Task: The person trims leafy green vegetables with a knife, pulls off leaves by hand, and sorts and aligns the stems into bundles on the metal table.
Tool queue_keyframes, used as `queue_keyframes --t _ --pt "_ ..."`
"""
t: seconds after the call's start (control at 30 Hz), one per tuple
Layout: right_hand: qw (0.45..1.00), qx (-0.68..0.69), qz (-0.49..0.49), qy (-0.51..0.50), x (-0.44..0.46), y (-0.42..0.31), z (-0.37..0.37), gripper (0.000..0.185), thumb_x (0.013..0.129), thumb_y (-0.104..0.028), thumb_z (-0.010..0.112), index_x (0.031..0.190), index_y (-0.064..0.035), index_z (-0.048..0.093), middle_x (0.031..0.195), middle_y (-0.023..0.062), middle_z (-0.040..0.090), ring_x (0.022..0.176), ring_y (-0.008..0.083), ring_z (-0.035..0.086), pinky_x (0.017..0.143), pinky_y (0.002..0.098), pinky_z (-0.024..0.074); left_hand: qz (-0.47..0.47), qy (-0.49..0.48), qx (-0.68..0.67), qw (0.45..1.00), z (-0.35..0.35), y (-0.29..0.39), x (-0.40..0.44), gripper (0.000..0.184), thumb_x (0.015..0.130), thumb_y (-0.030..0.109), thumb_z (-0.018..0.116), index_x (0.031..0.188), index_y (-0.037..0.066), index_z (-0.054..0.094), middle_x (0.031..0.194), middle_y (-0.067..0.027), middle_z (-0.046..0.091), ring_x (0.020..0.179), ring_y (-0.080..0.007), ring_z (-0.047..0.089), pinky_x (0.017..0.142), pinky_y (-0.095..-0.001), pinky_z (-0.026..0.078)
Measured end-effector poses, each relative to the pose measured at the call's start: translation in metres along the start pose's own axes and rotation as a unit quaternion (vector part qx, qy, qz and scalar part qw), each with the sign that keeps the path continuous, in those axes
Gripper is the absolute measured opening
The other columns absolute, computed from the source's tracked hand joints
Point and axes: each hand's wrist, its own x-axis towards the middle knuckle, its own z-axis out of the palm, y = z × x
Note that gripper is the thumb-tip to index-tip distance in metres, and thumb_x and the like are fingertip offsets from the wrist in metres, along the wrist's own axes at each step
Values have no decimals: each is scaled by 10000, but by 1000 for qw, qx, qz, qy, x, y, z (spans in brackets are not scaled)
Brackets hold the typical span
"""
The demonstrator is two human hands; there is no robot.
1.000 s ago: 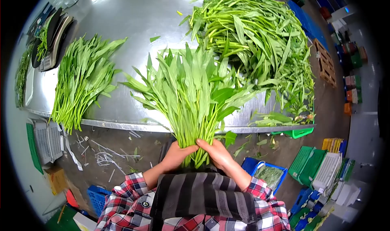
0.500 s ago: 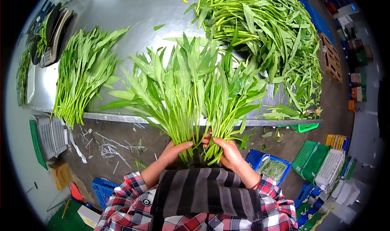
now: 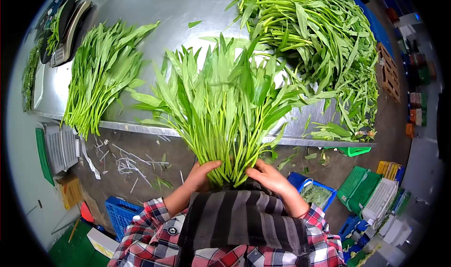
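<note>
One wide bunch of water spinach, leaves up and stems down, stands in front of my body, over the near edge of the metal table. My left hand grips the stems from the left with the thumb across the front. My right hand closes on the same stems from the right, thumb also in front. Fingers behind the stems are mostly hidden. On the table to the left lies a smaller bunch of water spinach, its stem ends over the edge. A large heap of water spinach covers the right side.
A weighing scale stands at the table's back left. White strips litter the floor. Blue crates and green crates stand around below. A knife-like handle lies near the right table corner.
Two separate bunches, one in each hand, have come together into one. My hands now press its stems from both sides. The view has shifted slightly.
</note>
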Motion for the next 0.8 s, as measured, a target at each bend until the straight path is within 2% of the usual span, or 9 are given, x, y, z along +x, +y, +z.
queue_keyframes --t 0.1,0.13,0.23,0.33,0.43,0.57,0.6,0.7,0.8 --pt "949 -287 71 112 -18 -47 -18 272 800 -249 645 900 4 626 817 141 640 702 172 604 649 300 480 13 7 5 1000 0 3 2 374 844 112 558 1187 -22 492 1122 -127 583 1019 -246 563 870 -403 460" --pt "927 -294 -34 229 -12 -46 -12 222 788 -220 652 756 -3 621 695 121 609 589 177 576 561 301 457 13 13 10 1000 0 2 2 371 842 107 564 1184 -19 495 1120 -121 581 1012 -236 565 865 -391 461" --pt "904 -295 -223 214 14 -89 23 191 791 -186 643 856 -12 600 774 132 577 617 265 568 585 323 466 43 34 51 997 -5 -5 8 362 838 94 580 1174 -18 501 1105 -99 578 987 -204 566 849 -351 462" --pt "876 -385 -237 168 53 -79 39 141 782 -132 639 845 -20 580 865 138 526 669 298 545 605 337 457 57 51 82 994 -8 -6 10 370 841 74 558 1194 -2 476 1082 -95 578 964 -200 574 820 -340 473" --pt "886 -309 -316 141 49 -73 29 110 773 -89 639 817 -22 563 834 117 516 648 259 542 582 309 450 51 45 27 997 -10 -6 9 366 843 91 550 1193 12 479 1071 -93 580 944 -203 580 805 -339 476" --pt "970 -147 -184 -54 9 -72 31 90 790 -70 637 822 -28 563 918 54 587 654 96 540 576 220 437 55 65 -22 996 -2 -4 3 349 839 115 557 1170 20 506 1068 -85 584 948 -194 576 800 -322 475" --pt "985 -108 -92 -94 9 -57 31 82 821 -81 616 853 -29 561 891 35 617 688 68 539 584 209 442 55 62 -39 996 -2 -5 3 344 838 115 557 1166 20 509 1063 -84 585 948 -191 575 796 -318 475" --pt "986 -28 14 -163 16 -53 33 74 867 -72 562 916 -20 542 811 31 635 723 58 574 616 203 445 64 54 47 995 0 -4 10 310 837 123 566 1121 5 528 1007 -83 597 879 -180 586 751 -302 481" --pt "961 -49 -62 -266 23 -33 33 62 869 -80 561 889 -25 539 805 35 635 721 80 583 607 209 448 63 73 137 986 3 -3 18 279 815 130 608 1054 -8 566 956 -74 612 808 -161 595 715 -284 482"
